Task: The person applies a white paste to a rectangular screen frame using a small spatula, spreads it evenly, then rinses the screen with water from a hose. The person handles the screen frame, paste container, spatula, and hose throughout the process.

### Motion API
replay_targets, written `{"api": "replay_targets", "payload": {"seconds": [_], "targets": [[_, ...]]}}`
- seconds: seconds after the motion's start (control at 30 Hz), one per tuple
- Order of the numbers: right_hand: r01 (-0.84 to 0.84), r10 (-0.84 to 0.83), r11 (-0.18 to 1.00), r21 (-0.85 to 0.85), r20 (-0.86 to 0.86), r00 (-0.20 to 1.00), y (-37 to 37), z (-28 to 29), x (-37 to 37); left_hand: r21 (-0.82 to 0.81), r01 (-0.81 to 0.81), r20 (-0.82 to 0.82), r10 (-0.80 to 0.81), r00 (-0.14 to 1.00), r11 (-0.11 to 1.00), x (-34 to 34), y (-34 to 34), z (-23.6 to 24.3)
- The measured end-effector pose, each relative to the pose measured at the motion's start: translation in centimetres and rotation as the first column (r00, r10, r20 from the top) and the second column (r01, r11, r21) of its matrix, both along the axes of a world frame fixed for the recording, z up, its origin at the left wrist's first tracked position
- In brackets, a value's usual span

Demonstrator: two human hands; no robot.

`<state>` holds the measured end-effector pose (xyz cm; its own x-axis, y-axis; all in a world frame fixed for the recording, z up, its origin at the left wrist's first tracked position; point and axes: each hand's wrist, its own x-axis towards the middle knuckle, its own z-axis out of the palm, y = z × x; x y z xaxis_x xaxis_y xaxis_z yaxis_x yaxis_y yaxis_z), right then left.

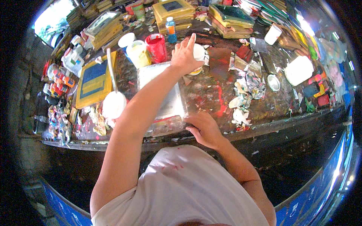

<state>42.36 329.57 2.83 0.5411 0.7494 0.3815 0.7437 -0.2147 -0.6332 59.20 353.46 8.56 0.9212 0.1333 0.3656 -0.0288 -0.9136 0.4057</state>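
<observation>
My left hand (184, 56) reaches to the back of the worktable, fingers stretched and thumb spread. It is beside a round white tub (198, 52), partly covering it; whether it touches the tub I cannot tell. Under my left forearm lies a flat white packet in clear plastic (169, 103). At its near right corner is my right hand (205, 130), with thumb and fingers apart and fingertips somewhat blurred against the plastic edge. Left of my forearm stands a white pot (114, 105) with a long stick (111, 69) leaning up out of it.
Behind are a red paint tub (156, 48), a yellow paint tub (138, 54) and a blue bottle (171, 30). A yellow-edged printing screen (96, 81) lies at left. Crumpled rags (254, 84) and a white jug (299, 70) sit at right. Framed screens (230, 20) are stacked at the back.
</observation>
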Motion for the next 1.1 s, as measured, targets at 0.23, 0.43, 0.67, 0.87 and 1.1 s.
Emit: {"api": "replay_targets", "payload": {"seconds": [0.23,0.43,0.67,0.87,1.1], "targets": [[0.216,-0.21,0.951,0.219,-0.051,0.976,-5.3,-1.8,0.9,0.085,0.04,-0.214,-0.021,0.977,0.996,2.8,-0.9,0.7],[0.441,-0.423,0.872,0.211,-0.124,0.897,-5.1,-2.1,5.4,-0.003,0.312,-0.086,-0.311,0.946,0.95,-4.1,-3.8,0.6],[0.203,-0.083,0.956,0.213,-0.468,0.88,-5.6,0.1,6.2,-0.088,0.564,0.146,-0.55,0.822,0.821,-13.9,-7.1,3.3],[0.061,0.046,0.977,0.206,-0.479,0.877,-4.8,1.0,4.0,0.117,0.776,0.304,-0.766,0.567,0.62,-15.5,-6.7,2.0],[0.213,-0.116,0.955,0.207,-0.399,0.909,-4.2,-1.5,3.6,-0.046,0.51,0.26,-0.483,0.836,0.859,-15.7,-9.5,1.3]]}}
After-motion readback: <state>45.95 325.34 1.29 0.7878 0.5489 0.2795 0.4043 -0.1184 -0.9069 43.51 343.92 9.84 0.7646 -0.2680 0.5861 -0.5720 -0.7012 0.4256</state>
